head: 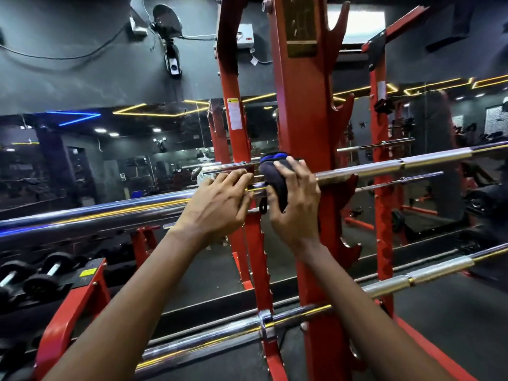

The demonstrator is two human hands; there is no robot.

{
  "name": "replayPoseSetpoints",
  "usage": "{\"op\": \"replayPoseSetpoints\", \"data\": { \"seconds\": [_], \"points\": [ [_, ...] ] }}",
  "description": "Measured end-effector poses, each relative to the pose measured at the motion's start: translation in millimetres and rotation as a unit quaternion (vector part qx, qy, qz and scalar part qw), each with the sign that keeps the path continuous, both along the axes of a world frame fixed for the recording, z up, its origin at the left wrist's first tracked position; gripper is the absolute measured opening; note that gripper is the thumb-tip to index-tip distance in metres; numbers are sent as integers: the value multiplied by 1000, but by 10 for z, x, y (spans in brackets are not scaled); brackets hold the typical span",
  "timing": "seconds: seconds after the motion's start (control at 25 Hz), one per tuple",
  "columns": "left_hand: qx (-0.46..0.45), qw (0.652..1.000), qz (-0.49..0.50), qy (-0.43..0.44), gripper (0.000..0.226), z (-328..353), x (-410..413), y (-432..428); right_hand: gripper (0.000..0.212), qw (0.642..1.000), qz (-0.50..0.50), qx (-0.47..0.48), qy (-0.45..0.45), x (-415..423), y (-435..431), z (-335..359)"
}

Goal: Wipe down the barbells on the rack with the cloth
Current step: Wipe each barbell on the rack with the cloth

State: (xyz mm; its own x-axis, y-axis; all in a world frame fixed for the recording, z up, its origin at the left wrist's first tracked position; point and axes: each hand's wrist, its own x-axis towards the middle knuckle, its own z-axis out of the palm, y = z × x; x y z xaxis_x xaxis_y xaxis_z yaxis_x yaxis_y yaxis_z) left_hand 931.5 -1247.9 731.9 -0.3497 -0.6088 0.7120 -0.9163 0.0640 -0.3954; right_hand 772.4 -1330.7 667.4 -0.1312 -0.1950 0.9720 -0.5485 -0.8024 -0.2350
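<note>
The right hand (294,204) is closed around a dark cloth (270,171) with a blue edge, fingers spread over the top and thumb underneath, pressing the bunched cloth around the upper barbell (371,169). The wrapped spot is where the bar crosses in front of the thick red rack upright (302,105). Just to the left, and nearly touching the cloth, the left hand (220,199) holds the same bar, its bent fingers over the top and its thumb below.

From the hands, the chrome shaft runs right and slightly upward past a hook on the upright, while its wide sleeve stretches left toward the camera, blurred and streaked with reflected yellow and blue light. A lower barbell (220,329) lies across the rack beneath both forearms, its collar close to the base of the upright.

Black dumbbells (41,276) sit on a red stand at the lower left. A mirror (137,149) behind the rack reflects the gym, and a wall fan (167,20) is mounted above it.
</note>
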Motion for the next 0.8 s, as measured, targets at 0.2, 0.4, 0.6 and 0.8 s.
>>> {"op": "replayPoseSetpoints", "data": {
  "seconds": [0.2, 0.4, 0.6, 0.8],
  "points": [
    [-69, 997, 45, 2, 51, -168, -136, -45, 46, 1000, -6, 2, -24, -316, -188, 21],
    [-86, 993, 77, 6, 51, -208, -164, -92, 53, 999, 2, -14, 41, -184, -77, -65],
    [-94, 992, 77, 13, 46, -229, -136, -81, 56, 999, -8, 17, 40, -556, -218, 85],
    [-66, 983, 154, 69, 51, -283, -360, -138, 82, 989, -2, 24, 148, -475, -4, -16]
  ]
}}
